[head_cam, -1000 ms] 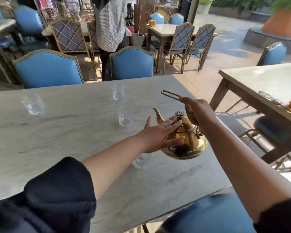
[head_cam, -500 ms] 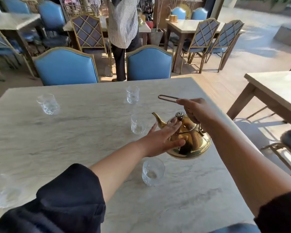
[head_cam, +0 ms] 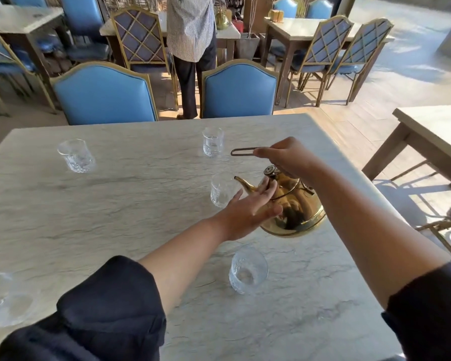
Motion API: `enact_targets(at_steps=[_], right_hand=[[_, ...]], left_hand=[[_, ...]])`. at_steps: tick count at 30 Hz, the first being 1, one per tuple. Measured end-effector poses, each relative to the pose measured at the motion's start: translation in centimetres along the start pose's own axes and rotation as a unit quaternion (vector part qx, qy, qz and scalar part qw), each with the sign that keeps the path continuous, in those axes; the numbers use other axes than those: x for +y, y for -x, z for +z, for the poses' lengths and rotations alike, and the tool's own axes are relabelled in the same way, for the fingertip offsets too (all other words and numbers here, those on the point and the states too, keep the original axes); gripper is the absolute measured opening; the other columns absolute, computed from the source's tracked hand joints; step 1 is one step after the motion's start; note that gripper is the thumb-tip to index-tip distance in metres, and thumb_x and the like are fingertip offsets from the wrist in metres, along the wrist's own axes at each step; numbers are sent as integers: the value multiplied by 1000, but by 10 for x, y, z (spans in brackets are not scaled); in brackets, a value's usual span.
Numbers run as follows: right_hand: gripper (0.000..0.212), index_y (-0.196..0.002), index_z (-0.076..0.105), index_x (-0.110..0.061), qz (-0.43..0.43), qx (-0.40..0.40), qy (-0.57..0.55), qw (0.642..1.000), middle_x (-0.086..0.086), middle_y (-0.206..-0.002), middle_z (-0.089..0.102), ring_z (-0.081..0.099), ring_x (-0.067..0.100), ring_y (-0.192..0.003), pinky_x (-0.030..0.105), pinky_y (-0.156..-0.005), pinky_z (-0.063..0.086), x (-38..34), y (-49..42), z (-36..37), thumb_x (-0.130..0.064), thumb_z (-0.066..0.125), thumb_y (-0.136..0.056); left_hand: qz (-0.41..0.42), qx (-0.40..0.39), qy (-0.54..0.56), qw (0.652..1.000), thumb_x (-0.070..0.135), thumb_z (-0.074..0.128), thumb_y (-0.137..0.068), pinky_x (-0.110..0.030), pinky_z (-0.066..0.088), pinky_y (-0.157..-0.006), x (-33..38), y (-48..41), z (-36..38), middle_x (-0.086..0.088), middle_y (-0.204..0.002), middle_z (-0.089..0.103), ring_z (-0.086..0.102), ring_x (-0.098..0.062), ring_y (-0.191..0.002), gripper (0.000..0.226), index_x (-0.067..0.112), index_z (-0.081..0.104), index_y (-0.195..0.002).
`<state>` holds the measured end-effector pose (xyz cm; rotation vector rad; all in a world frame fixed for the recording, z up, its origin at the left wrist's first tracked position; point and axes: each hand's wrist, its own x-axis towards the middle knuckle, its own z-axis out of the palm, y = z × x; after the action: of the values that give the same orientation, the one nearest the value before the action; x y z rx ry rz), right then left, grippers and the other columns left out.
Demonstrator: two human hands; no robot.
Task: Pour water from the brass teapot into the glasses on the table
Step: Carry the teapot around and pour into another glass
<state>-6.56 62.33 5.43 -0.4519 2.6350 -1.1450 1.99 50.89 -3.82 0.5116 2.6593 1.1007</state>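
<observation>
My right hand [head_cam: 287,157] grips the thin handle of the brass teapot [head_cam: 294,207] and holds it above the marble table [head_cam: 115,204]. Fingers spread, my left hand [head_cam: 248,207] rests flat against the pot's side and lid. The spout points left at a glass [head_cam: 220,190] right beside it. Another glass [head_cam: 248,269] stands in front of the pot, nearer to me. A third glass [head_cam: 213,142] is at the far side, one more glass [head_cam: 76,155] at the far left, and a blurred glass [head_cam: 4,299] at the near left edge.
Two blue chairs [head_cam: 103,95] [head_cam: 238,89] stand against the table's far edge. A person in a striped shirt [head_cam: 192,35] stands behind them. Another table [head_cam: 438,128] is to the right, with more tables and chairs further back.
The view has shifted, so the table sits lower and more of it shows. The teapot has moved slightly toward the glass by its spout. Both hands keep their hold.
</observation>
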Motion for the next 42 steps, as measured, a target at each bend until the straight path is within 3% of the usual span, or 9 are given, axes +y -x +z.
enact_targets(at_steps=[7, 9, 12, 20, 28, 36, 42], right_hand=[[46, -58, 51, -6, 5, -27, 52, 998, 3, -49, 36, 29, 15, -46, 28, -50, 25, -8, -5, 12, -41, 61, -86], [45, -72, 63, 2, 6, -23, 60, 998, 3, -51, 38, 32, 15, -48, 27, -50, 27, -10, -6, 14, -41, 60, -86], [53, -89, 67, 10, 4, -18, 66, 998, 4, -54, 42, 36, 15, -52, 27, -52, 30, -9, -10, 16, -43, 60, -86], [47, -80, 67, 1, -5, -16, 98, 995, 4, -55, 44, 37, 14, -50, 26, -50, 28, -10, -13, 21, -45, 61, -84], [56, -95, 68, 9, -5, -16, 110, 994, 19, -74, 62, 47, 19, -62, 28, -57, 36, -9, -15, 23, -46, 60, -84], [52, -85, 68, 4, -10, -19, 122, 992, 4, -58, 52, 43, 14, -53, 26, -51, 34, -11, -13, 24, -47, 60, -84], [51, -79, 66, 2, -15, -24, 129, 991, 2, -55, 50, 41, 13, -51, 25, -50, 33, -13, -12, 24, -47, 59, -85]], left_hand=[[-10, 7, 20, 1000, 86, 3, -66, -40, -14, -112, -7, 4, 0, 10, -156, -14, -2, 5, -138, 98, 33, -5, -148], [-12, 13, 27, 999, 87, 3, -64, -39, -14, -111, -8, 4, 1, 11, -156, -15, -2, 6, -136, 100, 33, -5, -148], [-12, 19, 34, 999, 88, 2, -63, -39, -14, -111, -8, 4, 2, 11, -156, -14, -2, 8, -134, 100, 34, -5, -148], [-14, 18, 38, 999, 87, 1, -64, -39, -15, -111, -10, 5, 4, 14, -155, -14, -1, 8, -134, 97, 36, -8, -146], [-15, 23, 47, 998, 87, 2, -64, -40, -14, -112, -8, 5, 4, 14, -155, -13, -1, 9, -133, 96, 37, -7, -146], [-14, 22, 47, 999, 87, 2, -64, -40, -15, -112, -8, 6, 3, 14, -155, -14, -1, 8, -133, 97, 37, -8, -146], [-15, 22, 48, 999, 87, 2, -64, -40, -17, -111, -8, 7, 3, 14, -155, -15, -1, 8, -133, 97, 37, -9, -146]])
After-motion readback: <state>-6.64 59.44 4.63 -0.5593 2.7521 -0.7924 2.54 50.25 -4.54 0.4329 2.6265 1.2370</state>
